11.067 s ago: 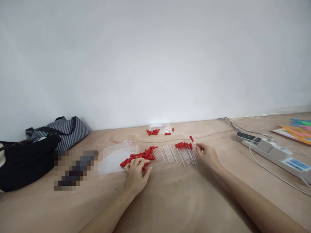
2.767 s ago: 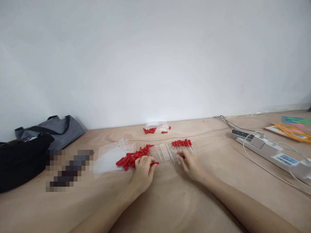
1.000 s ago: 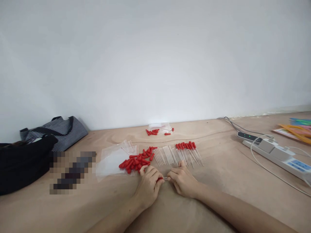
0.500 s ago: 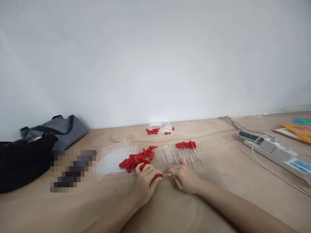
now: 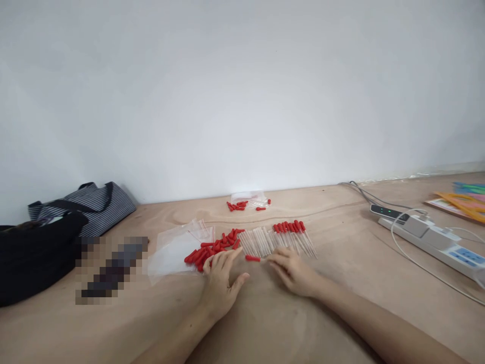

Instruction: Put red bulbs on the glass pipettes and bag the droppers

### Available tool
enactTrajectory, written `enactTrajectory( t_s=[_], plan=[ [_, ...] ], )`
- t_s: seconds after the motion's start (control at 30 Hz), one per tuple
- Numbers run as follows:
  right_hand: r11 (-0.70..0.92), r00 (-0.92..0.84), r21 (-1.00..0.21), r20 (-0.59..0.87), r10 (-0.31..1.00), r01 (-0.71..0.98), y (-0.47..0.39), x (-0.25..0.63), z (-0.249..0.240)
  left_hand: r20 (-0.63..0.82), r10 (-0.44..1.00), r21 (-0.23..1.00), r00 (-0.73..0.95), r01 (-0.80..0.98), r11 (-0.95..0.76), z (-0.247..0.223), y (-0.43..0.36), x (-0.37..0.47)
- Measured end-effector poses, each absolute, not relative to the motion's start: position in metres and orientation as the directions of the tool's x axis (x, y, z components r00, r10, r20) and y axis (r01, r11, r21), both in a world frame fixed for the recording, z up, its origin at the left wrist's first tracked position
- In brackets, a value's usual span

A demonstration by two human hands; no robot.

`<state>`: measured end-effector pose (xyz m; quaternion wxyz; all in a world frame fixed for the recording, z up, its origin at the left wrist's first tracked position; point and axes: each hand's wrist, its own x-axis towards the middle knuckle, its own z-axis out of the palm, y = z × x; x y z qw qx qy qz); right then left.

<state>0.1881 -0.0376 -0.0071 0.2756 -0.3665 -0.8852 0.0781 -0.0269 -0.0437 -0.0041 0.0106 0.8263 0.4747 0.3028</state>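
Observation:
My right hand [image 5: 290, 268] pinches a dropper by its clear tube; its red rubber bulb [image 5: 252, 258] points left, and the fingers cover most of the tube. My left hand [image 5: 223, 278] is open, thumb apart from the fingers, close to the pile of red rubber bulbs [image 5: 199, 257]. Beyond the hands lies a row of clear pipette tubes [image 5: 257, 241]. To the right of that row, several droppers with red bulbs fitted [image 5: 290, 227] lie side by side, tips toward me.
Clear zip bags [image 5: 172, 250] lie left of the bulb pile. More bulbs [image 5: 237, 206] and a bag [image 5: 248, 196] are by the wall. A power strip [image 5: 432, 242] with cables sits right; a striped bag [image 5: 108, 202] and black cloth [image 5: 38, 258] sit left.
My left hand has let go of the red bulb, opened and drawn back to the left. My right hand has moved slightly right and up with the dropper, whose bulb now shows fully.

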Motion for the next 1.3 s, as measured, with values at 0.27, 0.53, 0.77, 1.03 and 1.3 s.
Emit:
enactTrajectory(
  t_s=[0.27, 0.53, 0.77, 1.03, 1.3],
  plan=[
    [0.14, 0.141, -0.463, 0.52, 0.842, 0.875, -0.006, 0.243, -0.014, 0.47, 0.849, 0.323, 0.24, 0.849, -0.419, -0.004, -0.04, -0.028],
    [-0.011, 0.121, -0.262, 0.407, 0.905, 0.965, -0.003, 0.241, -0.017, 0.478, 0.842, 0.285, 0.252, 0.862, -0.42, -0.005, -0.039, -0.027],
    [-0.019, 0.104, -0.212, 0.395, 0.913, 0.977, -0.003, 0.242, -0.018, 0.488, 0.826, 0.244, 0.28, 0.865, -0.438, -0.009, -0.041, -0.026],
    [-0.069, 0.124, -0.21, 0.262, 0.957, 0.975, -0.008, 0.236, -0.012, 0.497, 0.863, 0.213, 0.093, 0.951, -0.225, 0.011, -0.011, -0.031],
    [-0.144, 0.165, -0.203, 0.088, 0.982, 0.969, -0.005, 0.229, -0.001, 0.421, 0.905, 0.138, 0.054, 0.983, -0.123, 0.026, 0.042, -0.017]
  ],
)
